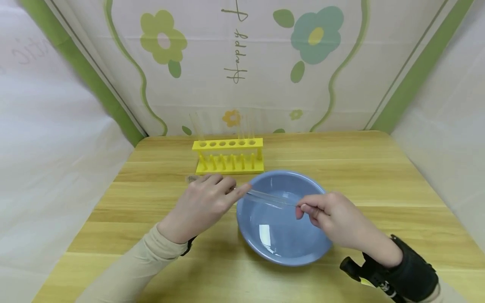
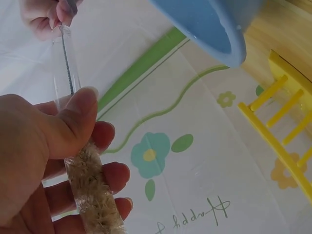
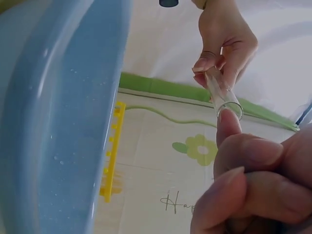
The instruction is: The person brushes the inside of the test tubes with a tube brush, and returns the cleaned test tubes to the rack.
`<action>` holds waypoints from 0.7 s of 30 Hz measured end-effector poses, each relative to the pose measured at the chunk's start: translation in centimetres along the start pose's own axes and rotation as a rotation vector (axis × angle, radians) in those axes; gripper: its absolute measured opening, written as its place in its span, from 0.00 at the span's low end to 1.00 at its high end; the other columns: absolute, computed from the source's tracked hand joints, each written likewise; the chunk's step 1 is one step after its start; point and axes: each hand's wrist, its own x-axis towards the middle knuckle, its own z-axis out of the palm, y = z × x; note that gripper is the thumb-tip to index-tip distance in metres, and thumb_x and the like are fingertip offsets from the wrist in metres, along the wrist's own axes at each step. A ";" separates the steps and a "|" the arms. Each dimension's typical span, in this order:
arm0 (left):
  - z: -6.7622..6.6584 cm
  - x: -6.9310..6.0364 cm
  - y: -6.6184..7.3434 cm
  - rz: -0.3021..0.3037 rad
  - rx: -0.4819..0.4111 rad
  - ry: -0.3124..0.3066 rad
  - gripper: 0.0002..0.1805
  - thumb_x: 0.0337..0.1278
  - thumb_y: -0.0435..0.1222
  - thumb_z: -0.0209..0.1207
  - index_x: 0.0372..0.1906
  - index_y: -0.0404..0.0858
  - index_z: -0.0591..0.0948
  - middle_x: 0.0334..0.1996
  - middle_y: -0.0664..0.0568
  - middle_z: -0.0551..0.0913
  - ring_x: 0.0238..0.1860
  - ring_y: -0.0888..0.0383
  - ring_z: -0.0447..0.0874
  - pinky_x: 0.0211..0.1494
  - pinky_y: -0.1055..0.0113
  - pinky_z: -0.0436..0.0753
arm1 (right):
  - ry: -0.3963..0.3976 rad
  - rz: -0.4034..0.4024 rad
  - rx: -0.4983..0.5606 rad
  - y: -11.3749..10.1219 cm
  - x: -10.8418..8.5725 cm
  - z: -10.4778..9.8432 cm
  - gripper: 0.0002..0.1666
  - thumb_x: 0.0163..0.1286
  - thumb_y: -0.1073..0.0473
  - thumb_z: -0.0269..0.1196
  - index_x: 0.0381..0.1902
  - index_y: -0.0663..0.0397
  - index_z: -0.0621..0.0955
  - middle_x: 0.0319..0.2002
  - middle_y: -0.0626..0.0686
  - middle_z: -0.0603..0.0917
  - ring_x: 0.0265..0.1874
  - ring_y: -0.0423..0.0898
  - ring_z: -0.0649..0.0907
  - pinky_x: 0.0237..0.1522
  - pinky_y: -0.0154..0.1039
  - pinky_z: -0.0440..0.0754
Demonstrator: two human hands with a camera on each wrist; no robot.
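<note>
Clamped in the left hand (image 1: 201, 206): one clear glass test tube (image 1: 270, 198), with thumb and fingers curling round it. Tube is lying aslant above the desk (image 1: 379, 176), its mouth pointing over the basin and its closed end toward the desk's left edge. Inside it, one brush: pale bristles (image 2: 92, 195) are filling the closed end, and a twisted wire stem (image 2: 66, 58) is running out through the mouth. Right hand (image 1: 333, 219): thumb and fingers are pinching that stem together above the basin's right part. One blue basin (image 1: 288, 235), round, is resting near the desk's middle, droplets showing on its inside. One yellow rack (image 1: 229, 171), six-holed, is standing near the desk's far edge, left of that edge's middle, just beyond the basin; three clear tubes (image 1: 197, 126) are standing in it, one at its left end, two at its right. One flowered cloth (image 1: 265, 92) is hanging behind the far edge.
</note>
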 end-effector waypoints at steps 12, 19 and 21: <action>-0.1 -0.6 -1.2 -0.024 -0.019 0.025 0.21 0.55 0.22 0.64 0.53 0.41 0.85 0.32 0.48 0.83 0.28 0.49 0.81 0.34 0.58 0.85 | -0.063 0.065 0.177 1.1 -0.3 -0.8 0.16 0.76 0.68 0.53 0.32 0.48 0.81 0.16 0.37 0.67 0.13 0.37 0.67 0.11 0.30 0.63; -0.2 -0.9 -1.7 -0.029 0.004 0.014 0.19 0.59 0.25 0.62 0.54 0.43 0.85 0.33 0.48 0.83 0.28 0.49 0.81 0.37 0.58 0.85 | -0.081 0.079 0.234 1.7 -0.8 -1.1 0.16 0.77 0.70 0.51 0.33 0.50 0.81 0.16 0.40 0.69 0.11 0.40 0.67 0.09 0.31 0.65; -0.1 -0.9 -1.8 -0.034 0.008 0.010 0.20 0.59 0.25 0.61 0.54 0.44 0.85 0.33 0.48 0.83 0.28 0.50 0.82 0.37 0.58 0.86 | -0.078 0.085 0.234 1.9 -0.9 -1.1 0.16 0.77 0.69 0.51 0.33 0.50 0.81 0.16 0.40 0.69 0.11 0.40 0.67 0.09 0.32 0.66</action>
